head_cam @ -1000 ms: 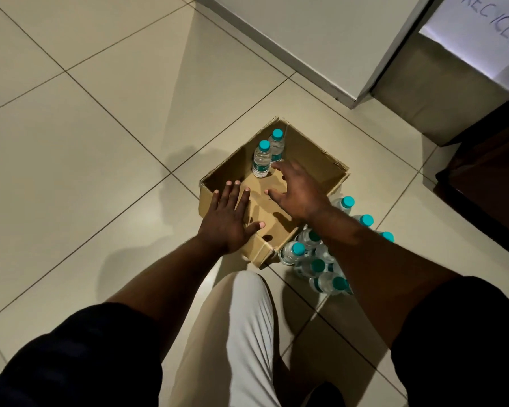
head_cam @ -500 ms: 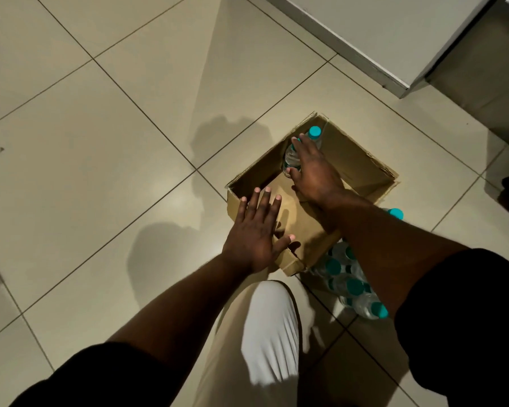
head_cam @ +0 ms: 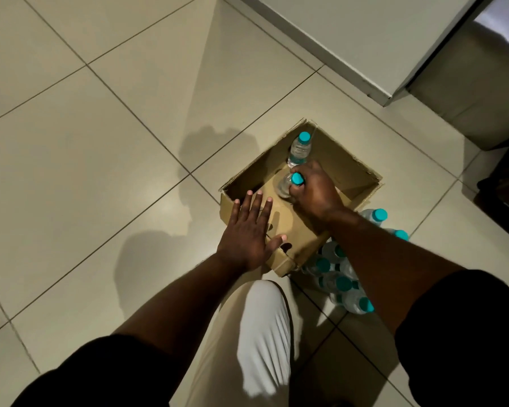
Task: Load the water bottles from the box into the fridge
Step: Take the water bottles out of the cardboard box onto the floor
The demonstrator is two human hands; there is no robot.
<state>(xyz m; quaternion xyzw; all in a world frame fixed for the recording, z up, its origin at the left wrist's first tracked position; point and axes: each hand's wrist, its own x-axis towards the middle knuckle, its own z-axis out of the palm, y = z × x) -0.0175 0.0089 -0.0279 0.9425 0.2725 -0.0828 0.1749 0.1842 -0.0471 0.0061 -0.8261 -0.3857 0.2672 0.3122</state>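
Since half a second ago the right hand (head_cam: 316, 195) has closed on one bottle (head_cam: 296, 178) and drawn it away from the far corner of the box (head_cam: 343, 163). Its fingers are curled round the neck just under the teal cap. A second bottle (head_cam: 299, 148) stands upright in that corner, just beyond the held one. The left hand (head_cam: 249, 233) lies flat, fingers straight and spread, pressing on the near flap of the box and holding nothing.

The step in hand looks like the lift-out: one bottle gripped, its base apparently still inside the box walls. A cluster of loose bottles (head_cam: 335, 282) stands on the floor (head_cam: 100, 142) at the lower right of the box, partly hidden by the right forearm.

Next, the bottle needs raising straight up over the cardboard rim without knocking its neighbour. The pale panel (head_cam: 350, 33) at the upper right may be the fridge; I cannot tell.
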